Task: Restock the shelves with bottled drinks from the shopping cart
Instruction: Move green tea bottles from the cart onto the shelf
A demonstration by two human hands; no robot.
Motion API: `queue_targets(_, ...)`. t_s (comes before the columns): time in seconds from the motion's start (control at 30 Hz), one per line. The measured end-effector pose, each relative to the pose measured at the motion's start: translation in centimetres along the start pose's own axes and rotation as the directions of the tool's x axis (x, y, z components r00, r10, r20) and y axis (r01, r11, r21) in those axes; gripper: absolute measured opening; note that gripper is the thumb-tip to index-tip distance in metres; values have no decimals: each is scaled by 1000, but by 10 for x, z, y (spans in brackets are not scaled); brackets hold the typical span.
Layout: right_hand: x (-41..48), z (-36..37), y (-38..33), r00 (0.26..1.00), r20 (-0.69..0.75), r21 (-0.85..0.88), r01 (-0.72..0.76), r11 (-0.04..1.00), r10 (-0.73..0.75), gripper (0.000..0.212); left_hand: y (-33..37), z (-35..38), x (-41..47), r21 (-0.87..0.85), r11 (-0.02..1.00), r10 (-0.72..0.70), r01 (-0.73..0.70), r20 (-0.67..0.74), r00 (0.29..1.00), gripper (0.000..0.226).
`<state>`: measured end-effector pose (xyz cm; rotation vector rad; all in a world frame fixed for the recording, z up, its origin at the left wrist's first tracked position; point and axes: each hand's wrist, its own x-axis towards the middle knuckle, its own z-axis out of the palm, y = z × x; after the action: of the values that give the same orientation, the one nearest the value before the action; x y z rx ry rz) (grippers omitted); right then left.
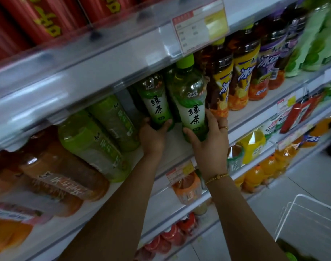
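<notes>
Your left grip (153,137) curls round the base of one green bottle (157,102) at the shelf (175,146); your right grip (209,146) wraps a second bottle (193,102) just beside it (both roughly upright). Cart (319,202) lower right.

Both your forearms show bare from the lower edge of view up to the wrists. Right wrist: thin gold-coloured bracelet (216,178), small beads or links in a single strand, lying close across the wrist. Right grip (208,146): one narrow gold-coloured ring (225,127) on an outer finger, with a small reddish spot on top, too small to tell whether it is a stone. Left grip (151,137): bare skin only, wrist included.
</notes>
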<state>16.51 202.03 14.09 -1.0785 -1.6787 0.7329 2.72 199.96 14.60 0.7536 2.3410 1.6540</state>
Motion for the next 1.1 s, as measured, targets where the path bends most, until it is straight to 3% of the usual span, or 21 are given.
queue_targets(0.27, -1, 2, 0, 997, -25, 26, -67, 997, 67, 58, -5, -5, -17, 88, 996, -5, 2, 43, 999, 45)
queue_targets(0.43, 3, 1, 0, 997, -40, 41, -62, 997, 64, 52, 0, -20, -44, 275, 960, 7, -60, 191, 981, 56)
queue_targets(0.53, 6, 1, -1, 997, -21, -9, -79, 997, 79, 53, -2, -29, -67, 324, 934, 79, -148, 219, 973, 52)
queue_targets(0.73, 10, 1, 0, 996, 30, -91, -84, 992, 87, 59, -16, -48, -91, 367, 856, 310, -365, 203, 929, 22)
queue_targets(1.1, 5, -2, -2, 985, 90, -68, -138, 988, 144, 66, -21, -52, -95, 376, 794, 416, -478, 238, 878, 15)
